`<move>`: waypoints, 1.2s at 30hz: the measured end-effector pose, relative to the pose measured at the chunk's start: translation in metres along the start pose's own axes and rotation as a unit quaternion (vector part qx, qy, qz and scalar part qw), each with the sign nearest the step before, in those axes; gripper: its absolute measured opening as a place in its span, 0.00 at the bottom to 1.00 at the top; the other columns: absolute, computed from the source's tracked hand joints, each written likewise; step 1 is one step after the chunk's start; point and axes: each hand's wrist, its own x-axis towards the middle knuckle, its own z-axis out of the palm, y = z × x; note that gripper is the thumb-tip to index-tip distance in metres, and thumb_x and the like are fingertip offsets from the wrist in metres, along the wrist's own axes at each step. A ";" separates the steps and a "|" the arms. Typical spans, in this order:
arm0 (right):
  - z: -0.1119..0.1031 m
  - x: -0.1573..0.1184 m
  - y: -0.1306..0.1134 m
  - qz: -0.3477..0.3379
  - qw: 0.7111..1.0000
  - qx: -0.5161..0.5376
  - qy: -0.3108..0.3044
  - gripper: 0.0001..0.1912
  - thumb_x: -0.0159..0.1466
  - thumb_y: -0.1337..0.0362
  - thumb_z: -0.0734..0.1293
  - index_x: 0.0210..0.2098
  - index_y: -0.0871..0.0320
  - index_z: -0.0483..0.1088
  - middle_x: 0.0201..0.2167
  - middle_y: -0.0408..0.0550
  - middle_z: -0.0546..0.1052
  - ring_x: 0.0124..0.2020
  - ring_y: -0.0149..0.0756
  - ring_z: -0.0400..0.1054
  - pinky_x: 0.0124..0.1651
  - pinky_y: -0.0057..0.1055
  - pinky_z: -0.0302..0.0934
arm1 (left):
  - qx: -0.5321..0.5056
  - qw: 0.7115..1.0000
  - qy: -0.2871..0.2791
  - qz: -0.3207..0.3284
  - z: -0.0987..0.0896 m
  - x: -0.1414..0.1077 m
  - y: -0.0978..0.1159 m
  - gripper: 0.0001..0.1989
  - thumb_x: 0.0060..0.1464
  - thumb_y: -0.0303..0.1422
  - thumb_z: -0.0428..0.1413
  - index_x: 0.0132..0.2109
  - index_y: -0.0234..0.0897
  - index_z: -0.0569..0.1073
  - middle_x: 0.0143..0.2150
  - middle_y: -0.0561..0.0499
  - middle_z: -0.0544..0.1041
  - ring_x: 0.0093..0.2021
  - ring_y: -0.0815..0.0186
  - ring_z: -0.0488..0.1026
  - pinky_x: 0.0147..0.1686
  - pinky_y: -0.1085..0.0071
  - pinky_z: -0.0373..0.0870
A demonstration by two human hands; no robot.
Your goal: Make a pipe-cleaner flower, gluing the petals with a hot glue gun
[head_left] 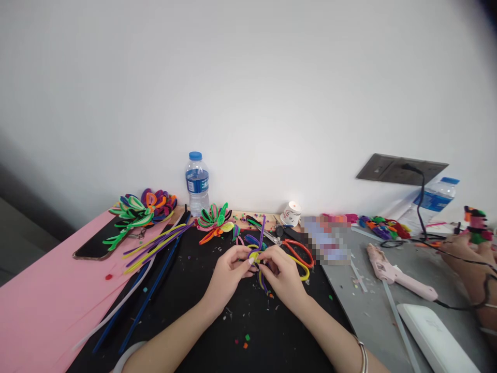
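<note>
Between my two hands is a small bundle of bent pipe cleaners (254,256), yellow and purple, with one purple stem (262,228) sticking up. My left hand (233,265) pinches it from the left, thumb against the yellow part. From the right, the fingers of my right hand (280,269) are closed on the same piece. Just behind lie scissors with red handles (301,251) and a yellow-handled pair (302,268), partly hidden by my right hand. A finished-looking pipe cleaner flower (215,223) in green, pink and orange sits behind my left hand.
Loose pipe cleaners (157,248), a phone (99,241) and more flowers (143,210) lie left. A water bottle (197,186) and paper cup (291,213) stand by the wall. Rightward are a corded glue gun (399,274), a white case (435,336) and another person's hand (462,259).
</note>
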 end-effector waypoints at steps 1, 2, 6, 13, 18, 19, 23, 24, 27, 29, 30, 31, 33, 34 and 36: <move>0.001 0.000 0.001 -0.003 1.000 -0.005 0.001 0.05 0.59 0.71 0.61 0.33 0.57 0.66 0.29 0.45 0.67 0.24 0.30 0.57 0.26 0.27 0.53 | 0.001 1.000 -0.003 0.001 0.000 0.000 -0.001 0.10 0.48 0.33 0.56 0.39 0.35 0.68 0.35 0.50 0.74 0.31 0.68 0.74 0.32 0.73 0.70; 0.001 -0.001 0.002 -0.006 1.000 -0.009 0.001 0.05 0.59 0.71 0.61 0.32 0.57 0.66 0.30 0.45 0.68 0.25 0.31 0.59 0.27 0.27 0.54 | 0.003 1.000 -0.004 0.002 0.000 0.001 -0.001 0.10 0.47 0.33 0.56 0.39 0.35 0.68 0.35 0.50 0.74 0.31 0.68 0.74 0.32 0.73 0.70; 0.002 -0.001 0.004 -0.007 1.000 -0.005 0.011 0.05 0.60 0.70 0.60 0.30 0.57 0.66 0.30 0.46 0.69 0.28 0.33 0.63 0.28 0.27 0.57 | 0.006 1.000 -0.002 -0.004 0.000 0.001 -0.002 0.11 0.47 0.33 0.57 0.38 0.35 0.68 0.33 0.51 0.74 0.30 0.68 0.74 0.31 0.72 0.71; -0.002 0.002 0.006 0.050 0.996 -0.003 0.075 0.05 0.58 0.70 0.61 0.27 0.58 0.66 0.27 0.45 0.69 0.24 0.31 0.62 0.26 0.26 0.57 | 0.011 1.000 0.019 -0.017 0.001 0.000 0.000 0.12 0.44 0.35 0.58 0.37 0.36 0.69 0.33 0.52 0.73 0.28 0.68 0.74 0.31 0.71 0.71; -0.003 0.002 0.011 0.092 0.991 -0.026 0.091 0.04 0.57 0.70 0.62 0.26 0.58 0.66 0.24 0.44 0.69 0.23 0.31 0.63 0.26 0.26 0.58 | 0.015 0.999 0.030 -0.013 0.000 0.001 0.000 0.12 0.45 0.35 0.58 0.38 0.35 0.68 0.33 0.52 0.72 0.29 0.68 0.74 0.31 0.71 0.71; -0.003 0.003 0.013 0.100 0.990 -0.030 0.093 0.03 0.57 0.70 0.62 0.27 0.58 0.66 0.24 0.43 0.70 0.23 0.31 0.63 0.26 0.26 0.58 | 0.015 0.999 0.031 -0.011 0.000 0.001 0.000 0.13 0.45 0.35 0.58 0.38 0.35 0.68 0.33 0.51 0.72 0.29 0.68 0.74 0.31 0.72 0.71; -0.005 0.004 0.018 0.124 0.985 -0.045 0.108 0.03 0.57 0.69 0.62 0.28 0.58 0.67 0.24 0.44 0.71 0.22 0.31 0.63 0.25 0.27 0.58 | 0.010 0.999 0.051 -0.003 -0.001 0.002 0.003 0.14 0.46 0.35 0.56 0.40 0.35 0.67 0.34 0.51 0.72 0.29 0.68 0.74 0.30 0.72 0.71; -0.006 0.005 0.019 0.126 0.985 -0.049 0.107 0.04 0.57 0.69 0.61 0.29 0.58 0.67 0.24 0.44 0.71 0.22 0.31 0.63 0.25 0.27 0.58 | 0.008 0.998 0.056 -0.001 -0.001 0.002 0.004 0.14 0.46 0.35 0.56 0.41 0.35 0.66 0.34 0.51 0.72 0.29 0.68 0.74 0.30 0.72 0.70; -0.009 0.007 0.021 0.115 0.989 -0.046 0.075 0.07 0.57 0.70 0.61 0.34 0.57 0.68 0.26 0.44 0.73 0.23 0.32 0.65 0.27 0.26 0.59 | 0.005 0.998 0.067 0.001 0.000 0.001 0.006 0.16 0.46 0.35 0.56 0.43 0.36 0.65 0.35 0.51 0.71 0.29 0.68 0.73 0.30 0.72 0.71; -0.010 0.007 0.021 0.101 0.993 -0.030 0.049 0.11 0.57 0.70 0.60 0.39 0.57 0.67 0.30 0.46 0.74 0.25 0.32 0.66 0.27 0.27 0.60 | 0.002 0.998 0.069 0.001 0.001 0.000 0.007 0.17 0.46 0.35 0.56 0.44 0.36 0.65 0.35 0.51 0.71 0.29 0.68 0.73 0.30 0.72 0.71; -0.010 0.007 0.021 0.094 0.994 -0.024 0.042 0.12 0.58 0.70 0.59 0.41 0.57 0.67 0.32 0.47 0.75 0.27 0.33 0.67 0.27 0.27 0.60 | 0.000 0.998 0.070 0.000 0.001 -0.001 0.008 0.17 0.46 0.35 0.56 0.44 0.37 0.65 0.35 0.51 0.71 0.29 0.68 0.73 0.31 0.71 0.71; -0.010 0.007 0.020 0.086 0.995 -0.022 0.040 0.12 0.59 0.70 0.58 0.41 0.56 0.67 0.34 0.47 0.75 0.28 0.33 0.68 0.28 0.27 0.60 | -0.002 0.998 0.069 -0.001 0.002 -0.001 0.008 0.17 0.46 0.35 0.55 0.44 0.37 0.65 0.35 0.51 0.71 0.30 0.68 0.73 0.31 0.72 0.71; -0.010 0.007 0.019 0.066 0.996 -0.027 0.046 0.10 0.60 0.69 0.57 0.37 0.56 0.68 0.35 0.49 0.75 0.31 0.35 0.68 0.29 0.28 0.60 | -0.006 0.998 0.069 -0.002 0.001 -0.001 0.009 0.16 0.46 0.35 0.56 0.43 0.37 0.65 0.35 0.51 0.72 0.30 0.68 0.73 0.31 0.72 0.71; -0.011 0.007 0.019 0.056 0.997 -0.029 0.050 0.09 0.61 0.68 0.57 0.35 0.57 0.69 0.36 0.49 0.74 0.32 0.36 0.68 0.29 0.28 0.60 | -0.008 0.997 0.070 -0.002 0.001 -0.001 0.009 0.16 0.45 0.36 0.56 0.43 0.37 0.66 0.35 0.51 0.72 0.30 0.68 0.73 0.31 0.72 0.71; -0.011 0.007 0.018 0.050 0.997 -0.031 0.058 0.07 0.60 0.67 0.58 0.31 0.57 0.68 0.35 0.49 0.74 0.30 0.35 0.67 0.28 0.28 0.58 | -0.015 0.997 0.072 -0.002 0.001 -0.001 0.008 0.16 0.44 0.36 0.56 0.42 0.37 0.67 0.35 0.51 0.72 0.29 0.68 0.73 0.31 0.71 0.71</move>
